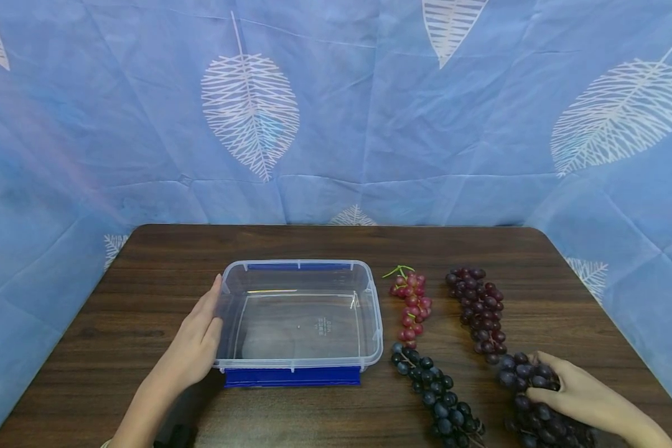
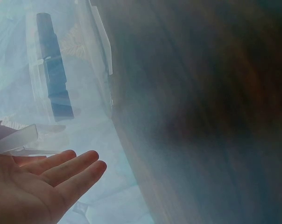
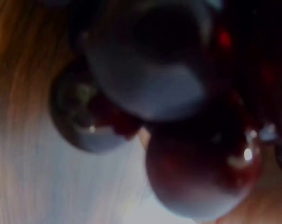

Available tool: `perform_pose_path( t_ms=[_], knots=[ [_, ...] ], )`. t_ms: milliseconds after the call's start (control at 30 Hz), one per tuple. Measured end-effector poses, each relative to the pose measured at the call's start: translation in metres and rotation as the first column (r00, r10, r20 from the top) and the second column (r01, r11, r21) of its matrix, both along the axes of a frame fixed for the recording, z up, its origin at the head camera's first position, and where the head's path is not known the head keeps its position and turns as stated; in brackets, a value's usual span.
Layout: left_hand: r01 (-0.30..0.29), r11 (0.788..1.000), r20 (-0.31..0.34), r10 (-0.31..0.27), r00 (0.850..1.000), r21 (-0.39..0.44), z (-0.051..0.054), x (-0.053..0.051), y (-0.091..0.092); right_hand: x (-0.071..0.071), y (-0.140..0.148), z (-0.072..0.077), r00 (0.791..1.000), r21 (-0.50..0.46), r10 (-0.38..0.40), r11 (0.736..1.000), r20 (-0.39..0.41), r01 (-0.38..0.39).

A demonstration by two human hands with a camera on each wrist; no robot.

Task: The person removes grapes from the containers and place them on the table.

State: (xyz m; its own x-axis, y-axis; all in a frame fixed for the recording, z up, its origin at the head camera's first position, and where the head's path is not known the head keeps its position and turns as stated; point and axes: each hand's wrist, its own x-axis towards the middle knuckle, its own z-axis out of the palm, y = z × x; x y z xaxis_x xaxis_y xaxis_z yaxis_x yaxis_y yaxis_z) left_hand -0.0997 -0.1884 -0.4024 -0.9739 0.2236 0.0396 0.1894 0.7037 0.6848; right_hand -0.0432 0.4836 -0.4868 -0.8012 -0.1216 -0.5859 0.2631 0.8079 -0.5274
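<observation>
A clear plastic container [image 1: 297, 363] with blue clips stands lidless on the table, nothing inside it. My left hand [image 1: 193, 339] rests against its left wall with the fingers straight; the left wrist view shows those fingers [image 2: 71, 170] extended beside the clear plastic. At the lower right, my right hand [image 1: 585, 395] grips a bunch of dark purple grapes [image 1: 549, 426], thumb and fingers curled round its upper part. Grapes [image 3: 201, 163] fill the right wrist view up close and blurred. That bunch's lower end is partly hidden by the hand.
Between container and right hand lie a small bunch of red grapes [image 1: 411, 305] with a green stem and a blue-black bunch [image 1: 439, 395]. A dark red bunch [image 1: 478, 308] lies farther back on the right. Blue leaf-print cloth [image 1: 336, 124] hangs behind the wooden table [image 1: 145, 274].
</observation>
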Motion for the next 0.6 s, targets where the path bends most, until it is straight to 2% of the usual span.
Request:
perform_pose_path(
  t_ms=[167,233,300,400,467,600],
  knots=[
    [0.008,1.0,-0.003,-0.008,1.0,0.006,-0.001,0.0,-0.001,0.013,-0.055,0.057,0.993,-0.007,0.059,0.998,-0.099,-0.06],
    [0.006,1.0,-0.007,-0.006,1.0,0.002,-0.001,0.0,-0.001,0.016,-0.07,0.072,0.985,-0.031,0.074,0.996,-0.155,-0.079],
    [0.004,1.0,-0.008,-0.004,1.0,-0.003,0.0,0.0,-0.001,0.017,-0.078,0.078,0.983,-0.069,0.06,0.995,-0.171,-0.072],
    [0.0,1.0,-0.002,0.0,1.0,-0.008,0.0,0.0,-0.001,0.017,-0.071,0.069,0.983,-0.128,0.029,0.99,-0.179,-0.053],
    [-0.002,1.0,0.004,0.002,1.0,-0.009,-0.001,0.0,-0.001,0.015,-0.063,0.056,0.987,-0.165,-0.007,0.986,-0.161,-0.02],
    [-0.004,1.0,0.011,0.004,1.0,-0.008,-0.001,0.0,-0.001,0.008,-0.038,0.026,0.995,-0.187,-0.088,0.979,-0.055,0.077]
  ],
)
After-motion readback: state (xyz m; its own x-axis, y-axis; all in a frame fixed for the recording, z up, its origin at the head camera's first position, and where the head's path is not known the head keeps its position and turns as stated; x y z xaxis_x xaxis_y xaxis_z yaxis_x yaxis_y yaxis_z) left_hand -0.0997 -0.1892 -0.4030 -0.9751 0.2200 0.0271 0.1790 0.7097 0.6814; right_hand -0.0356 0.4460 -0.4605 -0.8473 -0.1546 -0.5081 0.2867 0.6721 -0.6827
